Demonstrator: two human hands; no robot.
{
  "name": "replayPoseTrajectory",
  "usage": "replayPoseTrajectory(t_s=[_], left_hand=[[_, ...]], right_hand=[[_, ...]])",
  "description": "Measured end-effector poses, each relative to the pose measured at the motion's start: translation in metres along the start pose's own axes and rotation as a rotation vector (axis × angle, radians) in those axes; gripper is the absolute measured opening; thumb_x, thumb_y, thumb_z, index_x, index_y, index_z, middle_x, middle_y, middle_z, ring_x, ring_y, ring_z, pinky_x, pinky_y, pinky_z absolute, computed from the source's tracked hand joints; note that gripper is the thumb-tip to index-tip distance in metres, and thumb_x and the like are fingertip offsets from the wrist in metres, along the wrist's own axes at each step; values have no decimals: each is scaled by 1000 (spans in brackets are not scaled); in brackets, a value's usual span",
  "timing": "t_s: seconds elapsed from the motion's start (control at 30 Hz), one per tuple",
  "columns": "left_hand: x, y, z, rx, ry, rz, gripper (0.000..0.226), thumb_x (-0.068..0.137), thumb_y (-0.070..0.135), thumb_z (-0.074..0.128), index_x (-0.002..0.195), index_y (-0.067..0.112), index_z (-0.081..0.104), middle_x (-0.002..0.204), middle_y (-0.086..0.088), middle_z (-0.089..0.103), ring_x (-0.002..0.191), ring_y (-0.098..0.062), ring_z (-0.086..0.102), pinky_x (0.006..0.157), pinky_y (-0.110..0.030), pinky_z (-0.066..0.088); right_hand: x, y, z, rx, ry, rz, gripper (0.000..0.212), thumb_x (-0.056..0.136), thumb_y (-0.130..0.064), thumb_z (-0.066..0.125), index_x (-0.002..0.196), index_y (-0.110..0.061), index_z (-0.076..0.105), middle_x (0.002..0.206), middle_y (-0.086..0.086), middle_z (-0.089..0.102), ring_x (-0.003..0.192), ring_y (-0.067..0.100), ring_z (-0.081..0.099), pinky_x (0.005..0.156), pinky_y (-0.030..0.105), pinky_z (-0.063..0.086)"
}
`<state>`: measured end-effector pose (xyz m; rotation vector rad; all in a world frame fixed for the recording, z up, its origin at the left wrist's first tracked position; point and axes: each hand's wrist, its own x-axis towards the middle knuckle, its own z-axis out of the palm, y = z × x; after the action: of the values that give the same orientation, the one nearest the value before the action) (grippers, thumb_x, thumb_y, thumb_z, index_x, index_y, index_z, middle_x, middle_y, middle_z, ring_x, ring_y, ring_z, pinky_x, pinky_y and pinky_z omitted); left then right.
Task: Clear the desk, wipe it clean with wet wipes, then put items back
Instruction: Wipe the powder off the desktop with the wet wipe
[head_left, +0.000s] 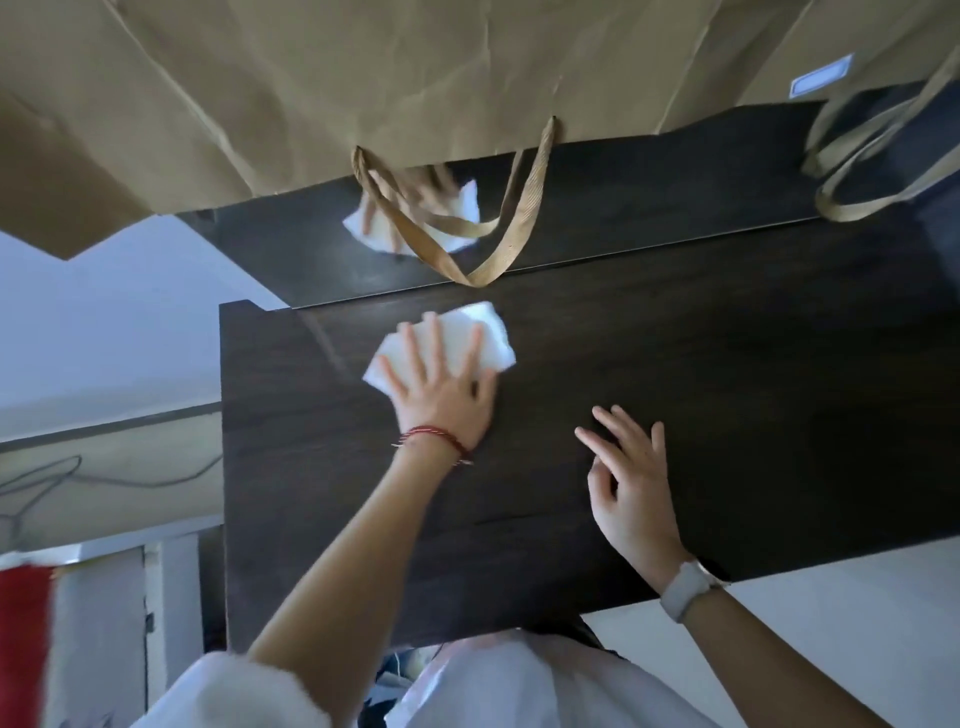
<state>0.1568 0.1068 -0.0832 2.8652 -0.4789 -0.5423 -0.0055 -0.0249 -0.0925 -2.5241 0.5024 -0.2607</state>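
Note:
A white wet wipe (480, 325) lies on the dark wood desk (701, 415) near its far left part. My left hand (441, 389) presses flat on the wipe with fingers straight and spread; a red string bracelet circles that wrist. My right hand (631, 488) hovers over or rests lightly on the desk's middle, fingers loose and holding nothing, with a light grey watch on its wrist. The glossy back panel (649, 197) mirrors the left hand and wipe.
Large brown paper bags (363, 78) hang over the desk's back, their woven handles (519, 218) dangling in front of the back panel. A second bag's handles (872, 171) hang at the far right. A cable lies on the floor at the left. A red object shows at the lower left edge.

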Motion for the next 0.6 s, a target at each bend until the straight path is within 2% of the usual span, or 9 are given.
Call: replayPoseTrajectory(t_s=[0.1,0.17,0.23,0.33,0.47,0.53,0.6], left_hand=[[-7,60,17,79,-52,261,48,92,48,24,137,46,7,155,-5,-10,139,-36,-16,105,-67,-7],[-7,79,19,136,-90,371,48,93,48,24,137,46,7,155,-3,-9,140,-34,-14,106,-65,-5],[-7,74,17,176,-89,392,47,94,47,23,138,46,5,155,-1,-8,140,-32,-12,108,-63,-2],[-19,26,10,128,-51,230,47,94,46,22,137,47,5,155,-1,-6,141,-31,-11,109,-61,0],[-54,-71,-4,26,-3,-182,48,93,45,21,137,48,2,155,-3,-9,140,-31,-12,110,-61,-2],[-68,-108,-12,-16,8,-356,49,94,43,20,138,46,-1,155,-5,-11,140,-32,-13,110,-61,-3],[-87,-120,-11,-33,2,-420,49,94,42,19,138,45,-3,154,-6,-12,140,-32,-15,110,-61,-4]], right_hand=[[-4,9,-10,25,113,80,38,85,-11,34,109,-6,64,121,17,59,123,29,45,106,58,27],[-7,15,-17,-102,80,77,40,83,-12,34,110,-6,63,124,18,58,122,35,46,103,60,28],[-10,18,-19,-205,-1,56,43,82,-16,34,115,-7,59,129,18,54,124,36,44,100,63,30],[-13,13,-17,-272,-68,76,43,82,-16,39,121,-6,53,133,20,50,127,38,41,101,62,29],[-13,-3,-6,-273,-106,64,45,79,-7,57,124,-5,52,135,24,46,129,39,38,104,60,24],[-13,-10,-2,-245,-112,46,42,82,-12,46,123,-5,53,136,22,46,130,38,37,106,58,21],[-14,-15,2,-216,-132,15,46,82,-18,33,122,-5,53,135,21,46,130,37,36,107,57,19]])
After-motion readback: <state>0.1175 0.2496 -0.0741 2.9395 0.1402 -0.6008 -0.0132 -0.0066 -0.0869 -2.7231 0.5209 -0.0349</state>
